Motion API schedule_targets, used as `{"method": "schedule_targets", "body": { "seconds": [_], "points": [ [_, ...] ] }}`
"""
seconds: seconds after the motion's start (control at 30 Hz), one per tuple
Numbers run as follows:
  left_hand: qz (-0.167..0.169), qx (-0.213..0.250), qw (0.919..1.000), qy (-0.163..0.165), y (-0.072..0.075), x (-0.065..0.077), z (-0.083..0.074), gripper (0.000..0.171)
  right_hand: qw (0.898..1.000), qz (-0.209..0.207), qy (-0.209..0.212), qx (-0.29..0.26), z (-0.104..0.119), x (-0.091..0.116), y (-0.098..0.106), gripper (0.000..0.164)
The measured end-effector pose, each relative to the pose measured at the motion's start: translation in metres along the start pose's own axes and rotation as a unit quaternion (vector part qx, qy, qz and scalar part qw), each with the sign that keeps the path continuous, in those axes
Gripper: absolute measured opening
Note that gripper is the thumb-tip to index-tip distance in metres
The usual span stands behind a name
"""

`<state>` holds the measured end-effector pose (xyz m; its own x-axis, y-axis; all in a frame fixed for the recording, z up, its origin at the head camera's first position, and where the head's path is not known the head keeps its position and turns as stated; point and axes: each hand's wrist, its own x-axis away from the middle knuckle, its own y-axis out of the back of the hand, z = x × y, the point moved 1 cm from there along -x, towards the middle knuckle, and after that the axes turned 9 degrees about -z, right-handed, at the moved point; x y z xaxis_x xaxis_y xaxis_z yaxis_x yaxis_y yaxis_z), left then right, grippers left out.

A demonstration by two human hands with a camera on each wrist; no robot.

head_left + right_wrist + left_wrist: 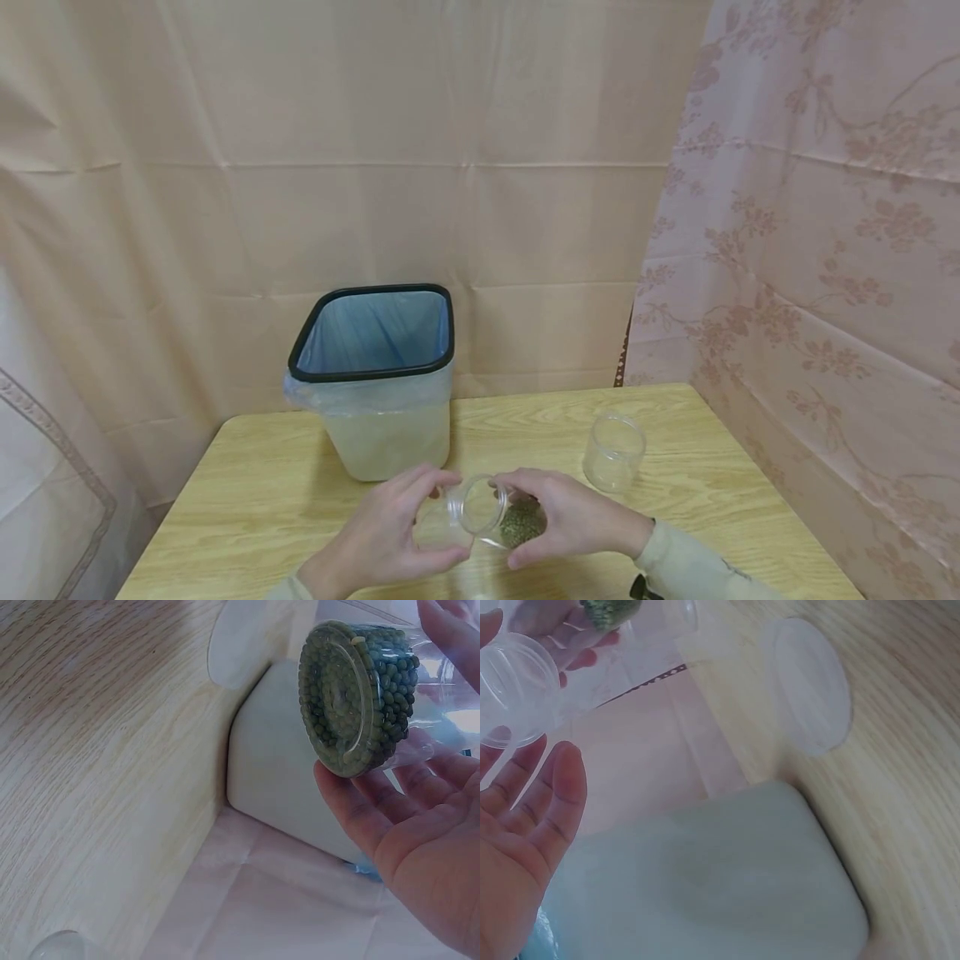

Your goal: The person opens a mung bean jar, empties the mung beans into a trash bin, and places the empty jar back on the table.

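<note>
My left hand [382, 529] grips a clear plastic jar [442, 527], tipped on its side with its mouth to the right. Facing it, my right hand [573, 515] holds a second clear jar with green beans [522, 523], tilted towards the first so the two mouths meet or overlap in the head view. In the right wrist view, small round green beans [394, 679] lie packed at that jar's base end, with fingers and thumb around its side. The left wrist view shows the left fingers curved about the empty jar [525, 686].
A bin [390, 437] with a black rim and blue liner stands behind the left hand. Another clear jar [615, 454] is on the wood-grain table [247, 500] at the right. A translucent round lid [810, 686] shows in the left wrist view. Curtains hang behind and beside the table.
</note>
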<state>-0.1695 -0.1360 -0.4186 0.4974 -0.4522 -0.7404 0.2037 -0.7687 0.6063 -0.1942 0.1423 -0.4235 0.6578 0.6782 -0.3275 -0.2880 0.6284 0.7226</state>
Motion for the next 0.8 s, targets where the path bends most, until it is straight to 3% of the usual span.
{"method": "schedule_targets", "body": {
  "seconds": [0.27, 0.5, 0.6, 0.8],
  "points": [
    [0.006, 0.007, 0.9999, 0.010, -0.002, 0.009, 0.008, 0.060, 1.000, 0.001, 0.007, -0.018, -0.001, 0.000, 0.001, 0.079],
    [0.005, -0.012, 0.9999, 0.008, -0.001, 0.021, 0.016, 0.069, 1.000, -0.003, 0.001, -0.016, -0.001, 0.000, 0.001, 0.079],
    [0.008, -0.020, 0.9995, 0.025, 0.000, 0.026, 0.019, 0.070, 1.000, -0.007, -0.002, -0.013, -0.001, 0.001, 0.002, 0.079],
    [0.026, -0.012, 0.9953, 0.093, 0.001, 0.037, 0.027, 0.068, 1.000, -0.009, -0.015, -0.016, -0.002, 0.002, 0.003, 0.079]
  ]
}}
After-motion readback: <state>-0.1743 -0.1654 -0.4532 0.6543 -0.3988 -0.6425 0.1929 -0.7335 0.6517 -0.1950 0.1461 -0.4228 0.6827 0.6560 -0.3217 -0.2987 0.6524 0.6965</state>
